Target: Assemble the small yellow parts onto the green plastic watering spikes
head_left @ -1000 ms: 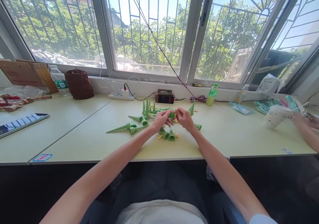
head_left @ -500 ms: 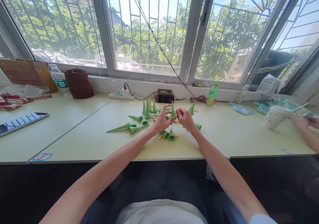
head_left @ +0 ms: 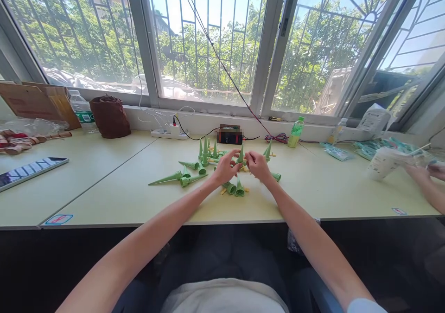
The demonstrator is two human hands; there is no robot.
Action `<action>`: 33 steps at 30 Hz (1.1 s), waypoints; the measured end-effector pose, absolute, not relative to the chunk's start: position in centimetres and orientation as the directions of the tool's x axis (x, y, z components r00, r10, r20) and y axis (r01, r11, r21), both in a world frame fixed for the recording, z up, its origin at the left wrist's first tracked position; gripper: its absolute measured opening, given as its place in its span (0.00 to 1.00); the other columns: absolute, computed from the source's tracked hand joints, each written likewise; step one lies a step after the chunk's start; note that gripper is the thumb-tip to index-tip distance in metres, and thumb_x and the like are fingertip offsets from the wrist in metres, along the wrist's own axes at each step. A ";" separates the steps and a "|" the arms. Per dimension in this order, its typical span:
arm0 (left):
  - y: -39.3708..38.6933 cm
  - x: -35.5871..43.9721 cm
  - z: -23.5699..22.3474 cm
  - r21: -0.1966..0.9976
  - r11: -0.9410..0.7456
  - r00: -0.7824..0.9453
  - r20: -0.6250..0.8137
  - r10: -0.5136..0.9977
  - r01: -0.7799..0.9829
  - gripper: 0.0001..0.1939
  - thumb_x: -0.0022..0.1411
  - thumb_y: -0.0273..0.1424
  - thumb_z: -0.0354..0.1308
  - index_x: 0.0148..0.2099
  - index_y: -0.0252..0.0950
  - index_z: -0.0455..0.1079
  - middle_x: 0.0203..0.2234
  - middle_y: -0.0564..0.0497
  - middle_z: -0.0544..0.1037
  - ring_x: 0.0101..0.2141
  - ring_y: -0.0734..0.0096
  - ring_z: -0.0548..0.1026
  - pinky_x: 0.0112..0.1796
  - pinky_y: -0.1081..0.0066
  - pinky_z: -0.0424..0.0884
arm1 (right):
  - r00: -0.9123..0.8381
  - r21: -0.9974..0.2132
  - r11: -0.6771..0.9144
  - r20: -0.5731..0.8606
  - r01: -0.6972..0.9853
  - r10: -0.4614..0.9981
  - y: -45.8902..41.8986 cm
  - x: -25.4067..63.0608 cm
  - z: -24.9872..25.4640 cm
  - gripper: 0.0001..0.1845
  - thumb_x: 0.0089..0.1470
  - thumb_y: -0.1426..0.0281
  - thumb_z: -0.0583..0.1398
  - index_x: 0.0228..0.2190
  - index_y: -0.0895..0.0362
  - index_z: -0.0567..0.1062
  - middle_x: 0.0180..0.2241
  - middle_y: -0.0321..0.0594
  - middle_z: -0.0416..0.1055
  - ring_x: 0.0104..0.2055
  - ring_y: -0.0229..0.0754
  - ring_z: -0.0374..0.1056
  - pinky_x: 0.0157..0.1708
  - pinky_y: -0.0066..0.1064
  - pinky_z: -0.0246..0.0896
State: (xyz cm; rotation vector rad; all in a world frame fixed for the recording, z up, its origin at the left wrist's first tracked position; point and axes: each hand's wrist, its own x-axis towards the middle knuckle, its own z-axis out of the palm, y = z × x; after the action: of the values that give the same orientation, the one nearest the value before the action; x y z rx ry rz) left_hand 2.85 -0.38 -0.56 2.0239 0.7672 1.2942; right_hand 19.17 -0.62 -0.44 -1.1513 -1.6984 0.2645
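Observation:
My left hand [head_left: 227, 168] grips a green plastic watering spike [head_left: 241, 153], its point upward. Right beside it, my right hand [head_left: 257, 164] is closed in a pinch at the spike's side. Whatever lies between those fingertips is too small or hidden to make out. Around both hands lie more green spikes: several stand point-up behind my left hand, such as one spike [head_left: 205, 153], and others lie to the left, like a long spike [head_left: 165, 178]. Nearer to me a spike [head_left: 239, 188] shows its round open end, with small yellow pieces [head_left: 246, 190] close by.
Behind the spikes stands a phone-like device [head_left: 230, 137] with cables. A power strip [head_left: 169, 133], a green bottle [head_left: 295, 132] and a brown bag [head_left: 110, 117] line the window side. A tablet [head_left: 31, 171] lies left. At far right, another person's hands [head_left: 419, 173] are beside a white package [head_left: 384, 163].
The fingers of my left hand have curled closer around the upright spike. My right hand stays nearly in place. The other person's hands have shifted slightly.

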 end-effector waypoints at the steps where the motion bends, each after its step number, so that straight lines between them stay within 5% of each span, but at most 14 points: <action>1: -0.4 2.9 -0.6 0.755 -0.644 0.353 0.572 0.740 0.127 0.22 0.57 0.31 0.59 0.54 0.39 0.66 0.47 0.45 0.73 0.22 0.82 0.73 0.18 0.80 0.71 | -0.019 -0.646 0.517 0.615 0.562 0.788 -0.6 19.2 -0.4 0.19 0.60 0.58 0.50 0.23 0.55 0.66 0.15 0.34 0.61 0.20 0.37 0.56 0.25 0.28 0.49; 8: -0.5 3.5 -0.4 0.864 -0.503 0.344 0.484 0.804 -0.040 0.15 0.61 0.35 0.57 0.49 0.38 0.64 0.44 0.47 0.71 0.24 0.79 0.76 0.27 0.71 0.78 | 0.015 -0.646 0.520 0.635 0.558 0.772 -0.8 19.2 -0.3 0.20 0.60 0.57 0.50 0.22 0.54 0.63 0.16 0.34 0.61 0.21 0.37 0.56 0.24 0.29 0.49; 15: -0.3 3.6 0.0 0.919 -0.391 0.229 0.392 0.891 -0.053 0.15 0.64 0.44 0.53 0.41 0.37 0.60 0.24 0.56 0.69 0.17 0.79 0.70 0.16 0.77 0.68 | 0.011 -0.657 0.538 0.639 0.528 0.770 -1.2 19.1 -0.1 0.20 0.60 0.55 0.50 0.25 0.55 0.66 0.18 0.33 0.61 0.21 0.37 0.56 0.24 0.28 0.50; 19: -0.5 3.3 0.3 0.947 -0.314 0.303 0.318 0.899 -0.060 0.16 0.65 0.46 0.52 0.41 0.38 0.58 0.15 0.58 0.68 0.14 0.75 0.68 0.14 0.77 0.64 | -0.031 -0.659 0.559 0.633 0.504 0.774 -1.4 19.0 -0.1 0.19 0.60 0.55 0.51 0.25 0.54 0.66 0.18 0.32 0.60 0.21 0.36 0.55 0.24 0.28 0.50; 33: -1.3 3.1 0.9 0.983 -0.159 0.455 0.185 0.871 -0.096 0.26 0.57 0.55 0.56 0.41 0.37 0.60 0.19 0.51 0.75 0.17 0.70 0.75 0.17 0.75 0.68 | -0.035 -0.703 0.548 0.600 0.453 0.799 -1.9 18.9 0.3 0.18 0.58 0.54 0.52 0.27 0.55 0.66 0.19 0.34 0.63 0.21 0.36 0.58 0.24 0.28 0.54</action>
State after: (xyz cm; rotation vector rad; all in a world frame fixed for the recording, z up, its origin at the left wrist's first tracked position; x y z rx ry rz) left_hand 3.12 -1.33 0.87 1.4844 0.7183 0.9920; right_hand 18.93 -1.92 0.34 -1.0659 -1.6713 0.3880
